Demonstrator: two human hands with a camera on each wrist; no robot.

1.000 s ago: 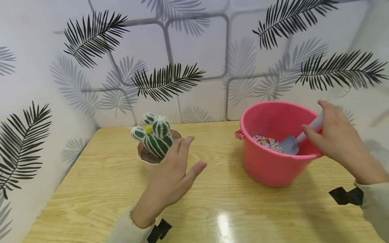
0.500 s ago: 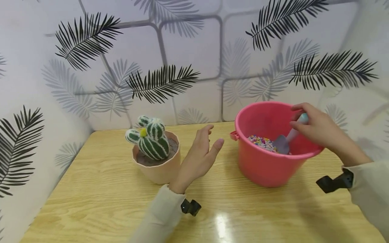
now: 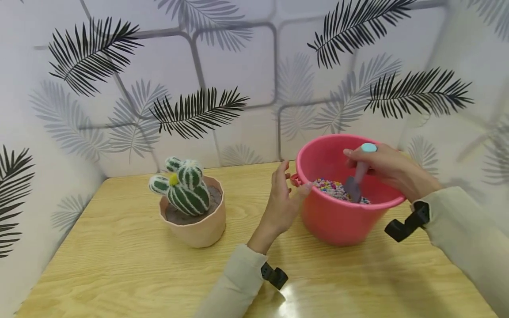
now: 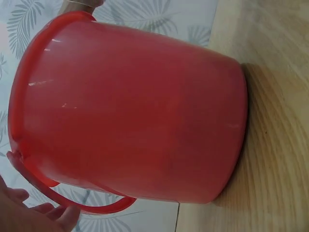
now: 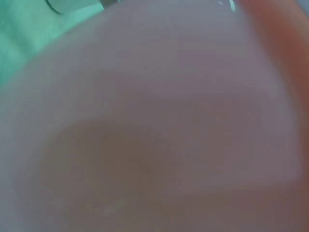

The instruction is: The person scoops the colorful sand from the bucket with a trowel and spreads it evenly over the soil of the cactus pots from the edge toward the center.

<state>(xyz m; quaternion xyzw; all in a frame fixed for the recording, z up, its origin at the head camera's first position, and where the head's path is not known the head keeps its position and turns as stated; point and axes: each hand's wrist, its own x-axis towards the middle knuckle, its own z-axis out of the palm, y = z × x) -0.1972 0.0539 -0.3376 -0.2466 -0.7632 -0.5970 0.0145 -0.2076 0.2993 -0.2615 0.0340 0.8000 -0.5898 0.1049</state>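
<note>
A pink bucket (image 3: 338,225) stands on the wooden table, with small multicoloured beads (image 3: 332,187) in its bottom. My right hand (image 3: 391,165) reaches over the bucket's right rim and grips the handle of a small shovel (image 3: 353,189). The shovel's grey-purple blade is down in the beads, and its turquoise end (image 3: 369,147) points up. At the bucket's left side is my left hand (image 3: 283,203), its thumb right at the rim and its fingers loosely bent beside the handle joint. In the left wrist view, fingertips (image 4: 70,217) overlap the bucket's hanging handle (image 4: 104,209).
A knitted cactus (image 3: 187,194) in a cream pot (image 3: 199,232) stands on the table (image 3: 119,265) to the left of the bucket. Behind the table rises a wall (image 3: 238,57) with a leaf pattern. The right wrist view is mostly a blurred close surface.
My left hand has moved right, from in front of the cactus pot to the bucket's left rim. My right hand has shifted left over the bucket, bringing the shovel more upright.
</note>
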